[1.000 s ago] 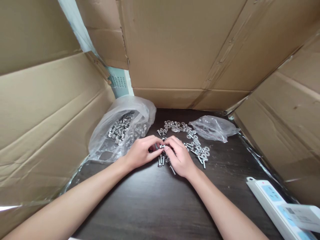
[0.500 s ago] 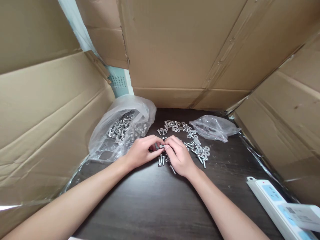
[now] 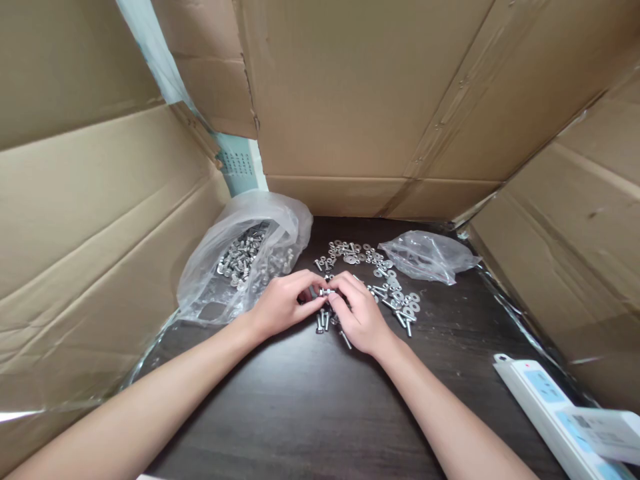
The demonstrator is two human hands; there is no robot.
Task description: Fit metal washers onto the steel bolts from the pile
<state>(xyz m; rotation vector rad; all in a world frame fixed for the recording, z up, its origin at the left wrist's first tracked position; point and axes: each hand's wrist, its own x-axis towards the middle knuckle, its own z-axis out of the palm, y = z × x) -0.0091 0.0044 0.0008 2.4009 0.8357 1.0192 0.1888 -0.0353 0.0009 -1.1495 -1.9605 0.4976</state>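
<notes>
My left hand (image 3: pixel 286 301) pinches one end of a small metal bolt (image 3: pixel 325 292) between thumb and fingers. At the bolt's other end, the fingertips of my right hand (image 3: pixel 359 312) close on it, and a nut or washer seems to sit on the shank. Both hands hover over a pile of loose hardware. Several finished-looking bolts (image 3: pixel 323 323) lie just below the fingertips, and one more bolt (image 3: pixel 346 339) lies under my right hand. Flat washers (image 3: pixel 411 307), nuts and bolts spread out to the right and behind my hands.
An open clear plastic bag (image 3: pixel 235 220) full of bolts (image 3: pixel 240 257) stands behind my left hand. A flattened plastic bag (image 3: pixel 430 255) lies at the back right. A white power strip (image 3: pixel 550 407) with a plug in it is at the right. Cardboard walls (image 3: pixel 350 100) surround the dark table (image 3: pixel 280 407).
The right fingers have shifted slightly on the bolt, and more of it shows between the fingertips. Otherwise the hands and loose hardware stay in place.
</notes>
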